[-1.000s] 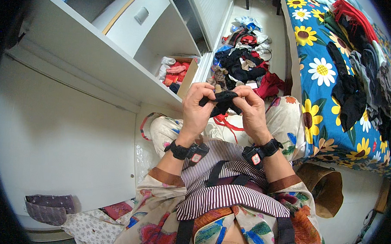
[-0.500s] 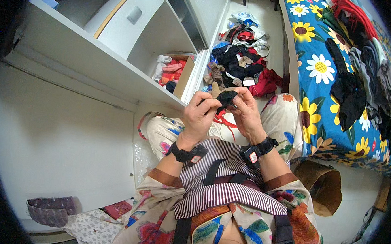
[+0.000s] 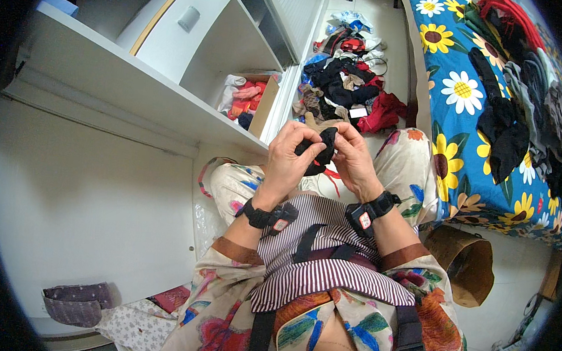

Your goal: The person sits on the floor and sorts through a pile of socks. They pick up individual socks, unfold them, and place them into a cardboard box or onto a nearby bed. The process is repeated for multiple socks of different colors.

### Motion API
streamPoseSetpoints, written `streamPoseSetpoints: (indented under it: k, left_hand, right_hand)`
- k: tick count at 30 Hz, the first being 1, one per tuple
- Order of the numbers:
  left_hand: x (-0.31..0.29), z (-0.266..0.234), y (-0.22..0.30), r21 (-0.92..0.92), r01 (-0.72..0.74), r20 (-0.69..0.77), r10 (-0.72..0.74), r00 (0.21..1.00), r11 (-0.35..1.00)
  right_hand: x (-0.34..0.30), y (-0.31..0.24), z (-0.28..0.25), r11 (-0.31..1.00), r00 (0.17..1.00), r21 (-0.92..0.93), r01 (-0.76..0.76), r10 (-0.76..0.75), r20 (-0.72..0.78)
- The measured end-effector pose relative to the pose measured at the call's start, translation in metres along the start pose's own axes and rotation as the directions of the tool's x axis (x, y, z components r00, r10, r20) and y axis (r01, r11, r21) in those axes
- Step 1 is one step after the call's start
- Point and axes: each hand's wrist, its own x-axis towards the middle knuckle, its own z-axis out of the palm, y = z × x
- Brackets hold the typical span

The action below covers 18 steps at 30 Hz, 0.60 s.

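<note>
Between my two hands, above my lap, is a small bunched black sock (image 3: 324, 151). My left hand (image 3: 288, 155) is closed on it, with fingers and thumb gripping the fabric. At its upper right edge, my right hand (image 3: 354, 155) pinches the cloth between thumb and fingertips. Part of the sock is hidden behind my left fingers. Just beyond my hands, a heap of mixed clothes (image 3: 346, 83) in black, red, beige and white covers the floor. Red strings (image 3: 333, 174) show below the sock.
To the left is a white cabinet (image 3: 139, 88); a cardboard box (image 3: 267, 111) of red, pink and white socks sits in it. On the right, a sunflower-print bed (image 3: 451, 63) bears black garments (image 3: 508, 143) and grey ones. A brown bin (image 3: 460, 264) stands below the bed's near end.
The black sock has been turned and now hangs lower between my hands. My left fingers have curled further over it; my right hand has stayed at its edge.
</note>
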Motion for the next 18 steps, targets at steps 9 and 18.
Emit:
streamPoseSetpoints:
  k: [9,18]
  left_hand:
    - [-0.012,0.003,-0.031,-0.706,0.415,0.130,-0.471,0.872,0.573]
    - [-0.011,0.010,-0.034,-0.691,0.382,0.093,-0.449,0.889,0.613]
  right_hand:
    - [0.003,0.009,-0.011,0.999,1.000,-0.043,0.016,-0.016,-0.004]
    - [0.002,0.001,-0.003,0.995,0.999,-0.099,-0.019,0.023,0.040]
